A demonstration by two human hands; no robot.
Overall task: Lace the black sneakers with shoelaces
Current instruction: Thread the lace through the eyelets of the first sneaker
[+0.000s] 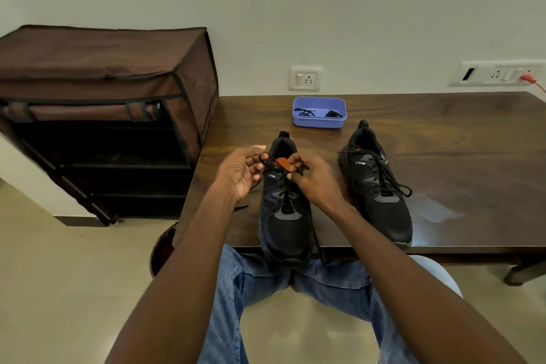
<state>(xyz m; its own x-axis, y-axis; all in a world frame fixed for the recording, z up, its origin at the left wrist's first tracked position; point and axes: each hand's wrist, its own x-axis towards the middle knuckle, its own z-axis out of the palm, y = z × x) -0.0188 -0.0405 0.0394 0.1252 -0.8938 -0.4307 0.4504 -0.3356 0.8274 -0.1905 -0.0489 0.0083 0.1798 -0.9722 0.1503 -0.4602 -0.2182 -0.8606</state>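
Two black sneakers stand on the dark wooden table (443,156), toes toward me. The left sneaker (285,224) overhangs the front edge, and its black shoelace (283,183) crosses through the eyelets up to the orange tongue tab. My left hand (240,171) pinches one lace end at the shoe's upper left. My right hand (313,177) pinches the other end at the upper right. The right sneaker (381,186) is laced, with loose lace ends lying over its sides.
A purple plastic tray (319,121) with black laces inside sits at the table's back. A brown fabric shoe rack (103,115) stands left of the table. Wall sockets are behind, with a red cable (531,81) at the far right. My jeans-clad knees are below the table edge.
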